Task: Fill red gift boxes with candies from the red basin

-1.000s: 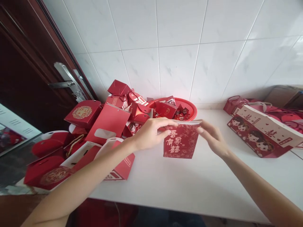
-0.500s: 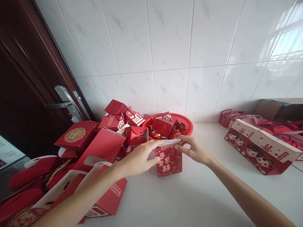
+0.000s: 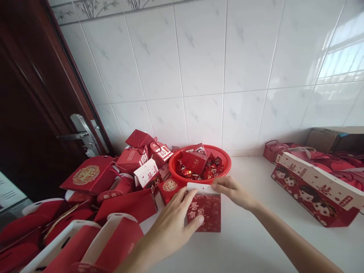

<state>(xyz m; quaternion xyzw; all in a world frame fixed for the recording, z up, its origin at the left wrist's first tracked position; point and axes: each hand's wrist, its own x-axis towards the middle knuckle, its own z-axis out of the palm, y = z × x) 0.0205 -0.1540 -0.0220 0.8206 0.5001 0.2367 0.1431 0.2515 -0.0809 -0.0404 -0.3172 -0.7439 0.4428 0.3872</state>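
A red gift box (image 3: 209,216) with pale Chinese characters on its front stands on the white surface before me. From its top edge a white flap (image 3: 202,188) with a small hole is raised. My left hand (image 3: 173,223) wraps round the box's left side, thumb on the front and fingertips by the flap's left end. With my right hand (image 3: 227,189) I pinch the flap's right end; its fingers are closed. Just behind the box is a red plastic basket (image 3: 227,167) of wrapped sweets (image 3: 210,172), with a small red box (image 3: 196,160) on them.
Many red gift boxes (image 3: 122,206) lie heaped on the left, below a dark door (image 3: 31,94). At the right stands a long red-and-cream box (image 3: 318,189), with red bags (image 3: 338,167) behind it. A tiled wall (image 3: 204,64) closes the back.
My view has shifted, so things sit lower in the picture. The flap, seen nearly edge-on before, now shows its white face. My left hand has come down along the box's side.
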